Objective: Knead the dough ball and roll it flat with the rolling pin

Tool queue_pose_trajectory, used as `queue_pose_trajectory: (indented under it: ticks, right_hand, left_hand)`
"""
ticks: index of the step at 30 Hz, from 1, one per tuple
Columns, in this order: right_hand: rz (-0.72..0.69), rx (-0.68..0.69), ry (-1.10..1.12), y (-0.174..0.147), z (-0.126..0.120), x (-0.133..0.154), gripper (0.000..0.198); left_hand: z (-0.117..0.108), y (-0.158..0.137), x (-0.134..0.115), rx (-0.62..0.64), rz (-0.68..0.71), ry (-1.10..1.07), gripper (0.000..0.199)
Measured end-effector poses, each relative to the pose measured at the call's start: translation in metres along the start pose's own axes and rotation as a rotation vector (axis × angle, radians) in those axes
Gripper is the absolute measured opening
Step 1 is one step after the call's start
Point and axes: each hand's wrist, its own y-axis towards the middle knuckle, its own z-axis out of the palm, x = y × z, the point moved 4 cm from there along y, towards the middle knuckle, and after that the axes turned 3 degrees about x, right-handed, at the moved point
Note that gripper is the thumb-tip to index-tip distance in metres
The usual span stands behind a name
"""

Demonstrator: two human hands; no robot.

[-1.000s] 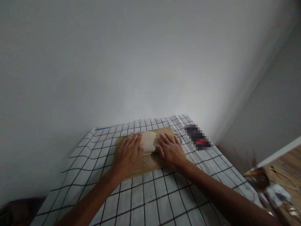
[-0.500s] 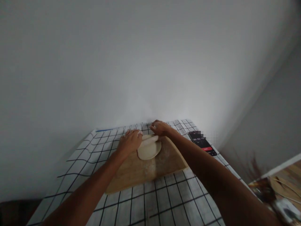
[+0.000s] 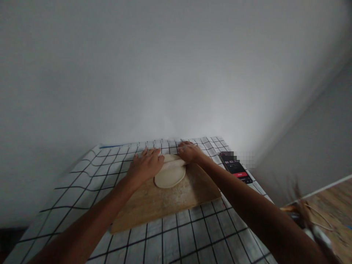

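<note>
A pale rolling pin (image 3: 173, 164) lies across the far part of a round, flat sheet of dough (image 3: 169, 179). Over the pin's left end is my left hand (image 3: 147, 163), holding it under the palm with the fingers reaching forward. My right hand (image 3: 189, 152) grips the right end, its fingers close together and pointing away from me. Both ends of the pin are hidden beneath the hands. Under the dough is a wooden board (image 3: 165, 207), dusted with flour around the sheet's near edge.
A black-and-white checked cloth (image 3: 170, 238) covers the table, which meets a plain wall (image 3: 165, 73) at the back. To the right, beyond my forearm, lies a phone (image 3: 235, 167) showing a timer. Blurred items and a cable (image 3: 320, 216) are at the lower right, by the wooden floor.
The fingers of both hands have straightened forward over the rolling pin. The board and dough sit slightly farther left in view, and the camera view has shifted a little.
</note>
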Motion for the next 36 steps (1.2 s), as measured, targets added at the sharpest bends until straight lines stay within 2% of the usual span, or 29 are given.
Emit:
queue_pose_trajectory:
  ticks: [4,6,9,13,17,21,24,26,29,36]
  right_hand:
    - [0.156,-0.104,0.039,-0.035,-0.004,0.009,0.043]
    - [0.189,-0.169,0.074,-0.056,-0.006,0.018,0.043]
    - [0.169,-0.253,0.136,-0.089,-0.008,0.038,0.044]
    - [0.165,-0.29,0.199,-0.135,-0.001,0.07,0.048]
    - [0.148,-0.291,0.22,-0.156,0.006,0.084,0.052]
    - [0.109,-0.244,0.176,-0.135,0.001,0.068,0.049]
    - [0.094,-0.221,0.108,-0.099,-0.008,0.048,0.046]
    - [0.114,-0.101,0.086,-0.07,-0.01,0.036,0.047]
    - [0.113,-0.022,0.09,-0.029,-0.013,0.024,0.054]
    - [0.085,0.002,0.08,0.041,-0.014,0.011,0.048]
  left_hand:
    - [-0.003,-0.014,-0.01,-0.083,0.071,0.042,0.049]
    - [-0.004,-0.022,-0.014,-0.135,0.103,0.053,0.049]
    - [-0.005,-0.036,-0.018,-0.187,0.132,0.038,0.05]
    - [-0.012,-0.061,-0.021,-0.222,0.19,-0.017,0.049]
    - [-0.015,-0.079,-0.019,-0.229,0.248,-0.023,0.048]
    - [-0.012,-0.074,-0.018,-0.188,0.224,-0.025,0.047]
    - [-0.012,-0.06,-0.018,-0.127,0.182,-0.042,0.046]
    - [-0.013,-0.049,-0.016,-0.084,0.132,-0.044,0.046]
    - [-0.014,-0.031,-0.009,-0.03,0.055,-0.031,0.046]
    - [-0.008,0.008,0.016,0.031,-0.028,-0.029,0.042]
